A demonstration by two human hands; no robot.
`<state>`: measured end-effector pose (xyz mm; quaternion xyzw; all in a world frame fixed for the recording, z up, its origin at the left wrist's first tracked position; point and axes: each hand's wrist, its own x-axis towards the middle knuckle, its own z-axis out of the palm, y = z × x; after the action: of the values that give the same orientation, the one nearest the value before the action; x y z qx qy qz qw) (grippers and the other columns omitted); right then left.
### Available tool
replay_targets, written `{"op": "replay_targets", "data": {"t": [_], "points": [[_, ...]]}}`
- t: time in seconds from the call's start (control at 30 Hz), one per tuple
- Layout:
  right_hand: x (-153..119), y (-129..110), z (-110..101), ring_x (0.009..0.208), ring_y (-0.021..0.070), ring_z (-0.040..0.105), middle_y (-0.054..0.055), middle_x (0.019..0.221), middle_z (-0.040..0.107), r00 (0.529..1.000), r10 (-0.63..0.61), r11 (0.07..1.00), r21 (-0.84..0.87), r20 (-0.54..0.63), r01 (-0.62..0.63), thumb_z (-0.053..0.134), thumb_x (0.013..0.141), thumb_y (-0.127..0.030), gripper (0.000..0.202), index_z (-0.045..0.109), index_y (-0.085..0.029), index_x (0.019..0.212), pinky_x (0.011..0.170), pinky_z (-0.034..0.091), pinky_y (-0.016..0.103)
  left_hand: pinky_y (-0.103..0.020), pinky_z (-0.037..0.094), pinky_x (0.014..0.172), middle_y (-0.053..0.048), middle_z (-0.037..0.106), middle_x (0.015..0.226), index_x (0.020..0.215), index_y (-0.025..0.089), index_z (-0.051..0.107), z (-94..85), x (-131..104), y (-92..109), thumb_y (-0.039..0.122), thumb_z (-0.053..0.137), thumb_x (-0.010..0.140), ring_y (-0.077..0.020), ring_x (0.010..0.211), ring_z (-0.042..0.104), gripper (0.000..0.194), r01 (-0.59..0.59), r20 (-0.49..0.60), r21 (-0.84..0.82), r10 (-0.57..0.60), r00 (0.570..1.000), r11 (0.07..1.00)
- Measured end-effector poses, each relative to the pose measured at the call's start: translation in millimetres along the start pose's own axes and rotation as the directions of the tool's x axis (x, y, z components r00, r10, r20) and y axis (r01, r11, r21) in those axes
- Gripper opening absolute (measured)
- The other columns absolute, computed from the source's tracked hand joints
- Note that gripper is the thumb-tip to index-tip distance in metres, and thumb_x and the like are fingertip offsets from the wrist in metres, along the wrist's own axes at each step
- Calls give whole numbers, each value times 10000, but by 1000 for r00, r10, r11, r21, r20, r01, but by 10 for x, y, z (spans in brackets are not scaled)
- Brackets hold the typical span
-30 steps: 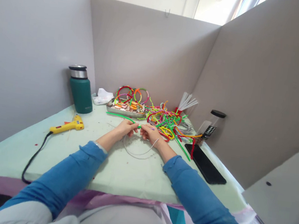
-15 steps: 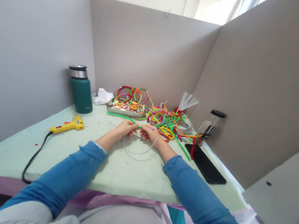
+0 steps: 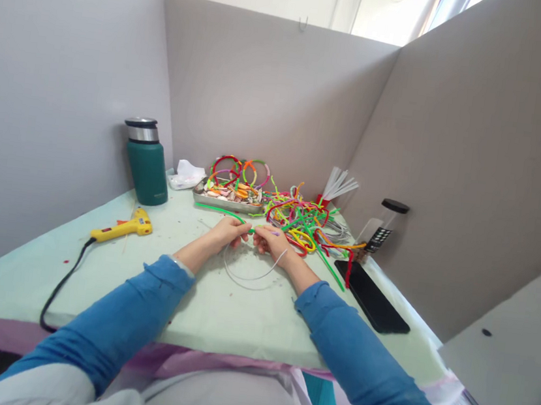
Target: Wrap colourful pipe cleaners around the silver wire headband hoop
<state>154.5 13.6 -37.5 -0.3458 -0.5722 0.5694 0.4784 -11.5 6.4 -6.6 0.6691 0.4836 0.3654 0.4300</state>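
Near the middle of the table, my left hand (image 3: 230, 234) pinches a green pipe cleaner (image 3: 220, 210), whose free length reaches left towards the metal tray. My right hand (image 3: 270, 240) is closed close beside it on the same green piece, with a bit of purple showing at its fingers. A thin white wire (image 3: 250, 288) hangs in a loop below both hands. The fingertips hide how the green piece and the wire meet.
A yellow glue gun (image 3: 122, 229) and green bottle (image 3: 149, 168) stand left. Behind are a tray of small pieces (image 3: 228, 205) with colourful rings and tangled pipe cleaners (image 3: 298, 216). At right are a black phone (image 3: 372, 297) and a clear container (image 3: 381, 229).
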Motion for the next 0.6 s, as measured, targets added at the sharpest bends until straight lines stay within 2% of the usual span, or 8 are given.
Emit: {"op": "replay_targets", "data": {"t": [0.23,0.6], "points": [[3,11,-6,384,66,474,-9,541,595,1000,-1,1000,2,5,1,705,668,-461,334,601,-144,655,388,353,202,-226,241,416,15,444,364,595,126,574,0,6,-16,533,577,782,-75,341,372,448,9,-4,5,-9,1000,1000],[1,6,-6,388,67,479,-7,542,597,1000,-3,1000,-2,4,3,705,664,-455,327,607,-144,650,398,358,202,-228,235,410,11,450,369,593,125,573,5,0,-3,559,590,755,-78,335,372,464,10,-2,9,-10,1000,1000]]}}
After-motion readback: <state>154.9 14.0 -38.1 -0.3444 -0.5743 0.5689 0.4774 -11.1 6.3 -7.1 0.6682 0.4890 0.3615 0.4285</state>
